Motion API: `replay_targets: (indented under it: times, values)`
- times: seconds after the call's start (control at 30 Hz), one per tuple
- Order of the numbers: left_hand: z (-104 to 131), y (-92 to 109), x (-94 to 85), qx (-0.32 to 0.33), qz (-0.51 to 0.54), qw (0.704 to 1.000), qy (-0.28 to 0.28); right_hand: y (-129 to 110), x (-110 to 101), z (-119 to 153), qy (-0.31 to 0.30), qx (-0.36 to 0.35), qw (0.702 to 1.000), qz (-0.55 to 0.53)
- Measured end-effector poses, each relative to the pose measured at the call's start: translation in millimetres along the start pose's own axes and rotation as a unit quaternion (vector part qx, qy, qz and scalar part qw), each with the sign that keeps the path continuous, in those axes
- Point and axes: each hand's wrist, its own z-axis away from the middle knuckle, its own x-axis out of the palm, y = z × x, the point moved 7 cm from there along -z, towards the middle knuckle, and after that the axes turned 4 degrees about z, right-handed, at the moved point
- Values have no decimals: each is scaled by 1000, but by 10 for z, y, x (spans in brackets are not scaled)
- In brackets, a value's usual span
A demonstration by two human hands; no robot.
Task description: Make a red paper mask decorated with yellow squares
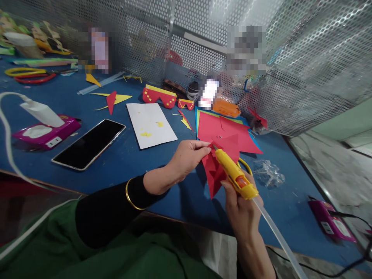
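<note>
My left hand (186, 159) pinches the edge of a folded red paper piece (214, 175) between thumb and fingers. In my right hand (244, 211) is a yellow glue gun (232, 170), its nozzle pointing at the red paper close to my left fingertips. A long clear glue stick (280, 234) sticks out of the gun's back end. Behind the paper piece lies a stack of coloured sheets with a red sheet (226, 126) on top. Whether the nozzle touches the paper, I cannot tell.
A white card (151, 126) with yellow smears lies left of the stack, near red-and-yellow paper glasses (159, 96). A phone (90, 145) and a purple power socket (48, 131) are at left. Crumpled clear plastic (269, 173) sits at right, another purple socket (331, 221) by the edge.
</note>
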Motion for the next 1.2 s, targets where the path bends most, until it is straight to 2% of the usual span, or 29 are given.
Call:
replay_targets:
  times: [0.53, 0.73, 0.97, 1.2]
  values:
    - [11, 15, 4, 3, -9, 1000, -5, -33, -18, -26, 8, -8, 1000, 1]
    - [-2, 0, -8, 1, -17, 1000, -2, -9, 18, 0, 16, -58, 998, 1]
    - [-14, -16, -28, 4, -29, 1000, 5, -22, -2, 4, 18, -15, 1000, 10]
    - [-10, -12, -23, 2, -25, 1000, 6, -31, 3, 12, 17, -28, 999, 9]
